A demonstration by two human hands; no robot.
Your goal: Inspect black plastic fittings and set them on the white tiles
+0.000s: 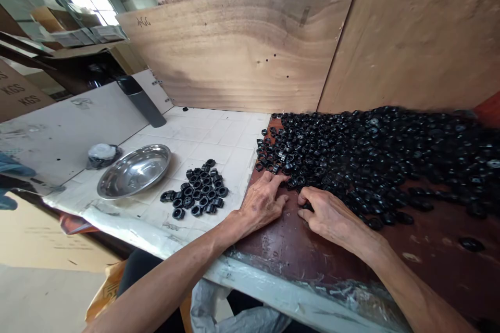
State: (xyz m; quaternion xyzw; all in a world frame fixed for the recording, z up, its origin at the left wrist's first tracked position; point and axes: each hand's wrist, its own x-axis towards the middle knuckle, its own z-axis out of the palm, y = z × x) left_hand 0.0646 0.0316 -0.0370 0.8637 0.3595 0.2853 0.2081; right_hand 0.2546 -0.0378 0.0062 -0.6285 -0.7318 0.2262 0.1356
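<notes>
A wide heap of small black plastic ring-shaped parts (351, 151) covers the dark red board (281, 239). At the heap's near edge my left hand (263, 203) rests with thumb and forefinger apart, fingertips close to the nearest parts; nothing shows between them. My right hand (332, 216), just beside it, has its thumb and fingers curled round a black ring part (308, 206), mostly hidden by the fingers. On the white surface to the left lies a smaller group of black rings (201, 190), apart from the heap.
A shiny metal bowl (135, 171) stands left of the small group, with a plastic-wrapped bundle (103, 155) behind it. A dark grey bottle (142, 102) leans at the left panel. Wooden boards (242, 47) wall off the back. One loose black part (471, 244) lies at right.
</notes>
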